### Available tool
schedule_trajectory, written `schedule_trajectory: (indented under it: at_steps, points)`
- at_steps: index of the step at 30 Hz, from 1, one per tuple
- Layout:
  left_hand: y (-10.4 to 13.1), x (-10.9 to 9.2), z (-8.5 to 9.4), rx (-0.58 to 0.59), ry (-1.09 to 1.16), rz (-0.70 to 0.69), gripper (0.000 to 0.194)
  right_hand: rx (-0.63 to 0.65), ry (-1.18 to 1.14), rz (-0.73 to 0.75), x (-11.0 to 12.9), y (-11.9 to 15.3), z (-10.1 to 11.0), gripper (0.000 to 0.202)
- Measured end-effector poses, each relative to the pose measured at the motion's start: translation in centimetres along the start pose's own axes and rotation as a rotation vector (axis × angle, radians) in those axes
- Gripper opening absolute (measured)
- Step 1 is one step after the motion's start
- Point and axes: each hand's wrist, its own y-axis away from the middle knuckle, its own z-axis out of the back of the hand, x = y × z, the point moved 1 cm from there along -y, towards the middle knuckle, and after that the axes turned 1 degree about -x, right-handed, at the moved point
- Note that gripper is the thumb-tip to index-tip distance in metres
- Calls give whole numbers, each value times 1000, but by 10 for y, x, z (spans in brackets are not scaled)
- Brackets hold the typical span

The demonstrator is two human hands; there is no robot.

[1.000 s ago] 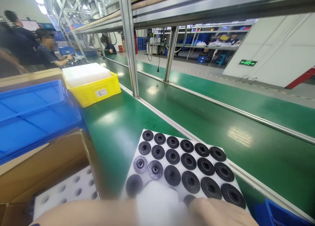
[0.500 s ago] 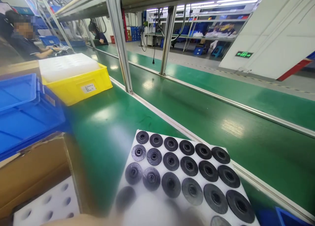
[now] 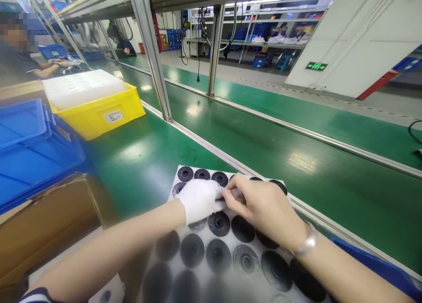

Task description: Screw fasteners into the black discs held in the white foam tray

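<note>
Setting: a factory assembly line is stretching away, with a green surface (image 3: 145,158) running beside a conveyor belt (image 3: 296,144) under metal framing; other people are working at the far left.
Tray: a white foam tray (image 3: 178,171) is lying at the near edge of the surface, its sockets holding black round parts (image 3: 218,224).
Left hand: the left hand (image 3: 199,199), wearing a white glove, is resting on the far rows of the tray, fingers curled; whether it is gripping anything I cannot tell.
Right hand: the bare right hand (image 3: 260,208), with a watch on its wrist, is meeting the glove, its fingers (image 3: 231,193) pinching a small grey piece between them.
Change: half a second ago both hands were out of sight below the tray; now they are reaching over it, so handling of the parts is likely under way.
Count: about fifteen black parts are showing, others being covered by the hands or blurred.
Around: one yellow bin (image 3: 99,114), stacked blue crates (image 3: 29,149) and one cardboard box (image 3: 49,219) are sitting along the left edge.
</note>
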Motion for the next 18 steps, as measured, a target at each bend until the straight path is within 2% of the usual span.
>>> schedule_trajectory:
  at_steps: [2,5,10,13,15,16,18]
  points:
    - [-8,10,-4,15,14,6,31,65,7,-96,-15,-9,-14,18]
    - [-9,20,-11,27,61,-41,30,152,-17,-123,-24,-14,-31,17]
    - [-8,31,-18,30,101,-55,30,185,-44,-140,-23,-18,-40,16]
    - [-10,38,-14,72,168,-57,30,201,-56,-123,-25,-19,-45,15]
    - [-8,43,-4,36,339,-11,26,213,-44,-66,-25,-17,-48,16]
    - [-6,45,2,-27,486,52,24,222,-37,-18,-25,-16,-49,18]
    - [-1,50,14,-160,903,237,24,225,-37,56,-24,-12,-52,21]
